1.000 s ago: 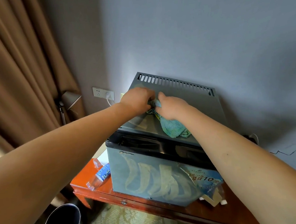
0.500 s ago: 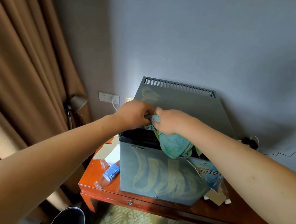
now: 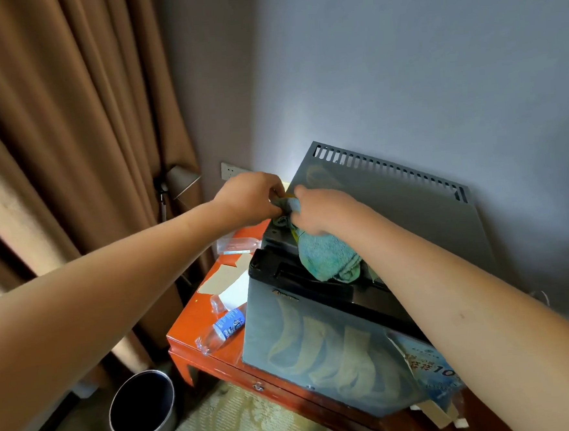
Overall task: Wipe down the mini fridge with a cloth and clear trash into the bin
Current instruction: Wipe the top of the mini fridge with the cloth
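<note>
From the head view, both hands met over the top left corner of the mini fridge [image 3: 394,221]: the left hand [image 3: 248,199] had its fingers curled in, pinching one end of the teal cloth [image 3: 326,256], and the right hand [image 3: 323,209] gripped the same bunched end right beside it, knuckles nearly touching! The rest of the cloth hung down in a lump onto the fridge's front top edge, above the dark handle strip. The fridge sat on the orange worktop [image 3: 190,326], its grey door streaked with pale smears. Left of it on the worktop lay a crushed plastic bottle [image 3: 224,330] with a blue label, and scraps of paper [image 3: 227,283] behind that. Down on the floor, by the brown curtain [image 3: 68,129], stood the round metal bin [image 3: 143,408], open-mouthed and dark inside.
</note>
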Available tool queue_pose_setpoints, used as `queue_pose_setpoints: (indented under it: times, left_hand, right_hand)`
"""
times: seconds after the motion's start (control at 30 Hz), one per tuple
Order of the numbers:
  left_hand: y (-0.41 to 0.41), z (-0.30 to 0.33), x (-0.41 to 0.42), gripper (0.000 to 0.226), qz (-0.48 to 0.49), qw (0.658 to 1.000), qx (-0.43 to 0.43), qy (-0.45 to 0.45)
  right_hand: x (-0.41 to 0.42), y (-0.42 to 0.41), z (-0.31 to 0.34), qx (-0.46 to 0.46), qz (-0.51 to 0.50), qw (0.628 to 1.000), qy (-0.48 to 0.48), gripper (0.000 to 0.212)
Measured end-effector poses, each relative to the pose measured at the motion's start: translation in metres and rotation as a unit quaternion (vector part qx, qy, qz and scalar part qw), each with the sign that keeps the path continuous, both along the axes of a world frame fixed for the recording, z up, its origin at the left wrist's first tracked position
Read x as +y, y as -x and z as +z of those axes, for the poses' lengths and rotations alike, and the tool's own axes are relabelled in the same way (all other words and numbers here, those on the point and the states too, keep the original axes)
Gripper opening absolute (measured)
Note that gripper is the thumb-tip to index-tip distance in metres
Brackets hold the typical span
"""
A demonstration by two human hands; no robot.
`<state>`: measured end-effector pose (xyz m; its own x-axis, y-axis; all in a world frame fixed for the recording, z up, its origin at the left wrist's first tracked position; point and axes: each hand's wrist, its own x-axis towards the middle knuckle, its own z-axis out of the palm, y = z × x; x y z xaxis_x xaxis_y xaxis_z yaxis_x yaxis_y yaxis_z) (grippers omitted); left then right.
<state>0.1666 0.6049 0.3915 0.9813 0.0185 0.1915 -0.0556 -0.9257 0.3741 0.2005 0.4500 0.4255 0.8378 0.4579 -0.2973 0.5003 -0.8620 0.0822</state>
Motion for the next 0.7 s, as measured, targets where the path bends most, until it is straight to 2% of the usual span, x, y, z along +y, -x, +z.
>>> queue_pose_setpoints:
  times: [0.13,0.37,0.7]
  left_hand:
    - [-0.014,0.002,0.005,0.026,0.033,0.999,-0.004,0.003]
    - [-0.006,0.004,0.001,0.027,0.053,0.999,0.003,0.009]
    - [0.046,0.004,0.000,0.032,0.018,1.000,0.000,-0.009]
  right_hand:
    - [0.014,-0.017,-0.001,-0.003,-0.013,1.000,-0.012,0.062]
    - [0.004,-0.014,-0.001,-0.025,0.019,0.998,-0.052,0.043]
    - [-0.014,0.027,-0.007,-0.041,0.090,0.994,-0.049,0.041]
